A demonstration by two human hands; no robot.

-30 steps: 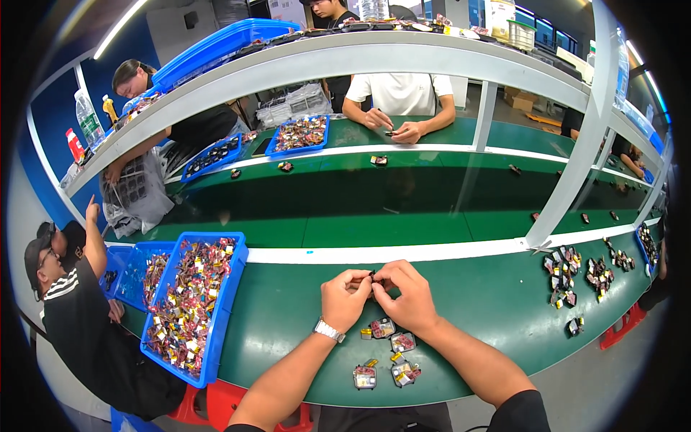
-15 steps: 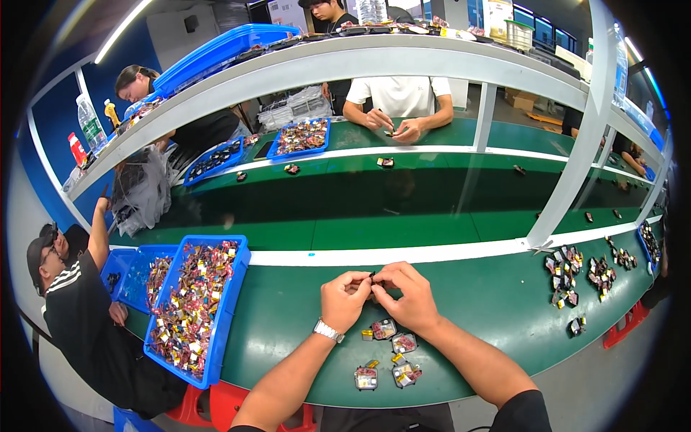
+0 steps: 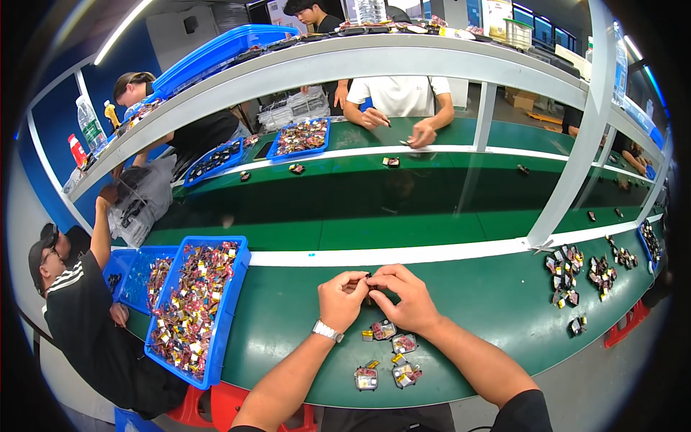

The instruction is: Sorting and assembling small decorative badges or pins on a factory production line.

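Near the front edge of the green work table (image 3: 504,317), my left hand (image 3: 340,299) and right hand (image 3: 405,297) pinch one small dark component (image 3: 368,282) between closed fingertips, fitting it together, which next needs steady, aligned pressure.

Two bare hands, the left hand (image 3: 341,299) and the right hand (image 3: 407,297), meet at the lower middle of the frame. Just below them lie four small flat red-and-yellow packaged parts (image 3: 384,330) on the green work surface (image 3: 288,317). At the lower left sit two blue plastic bins: one large blue tray (image 3: 229,317) heaped with such parts (far too many to count) and one smaller blue tray (image 3: 131,277). Two more blue trays (image 3: 301,137) stand at the upper middle. Four other people show around the bench.
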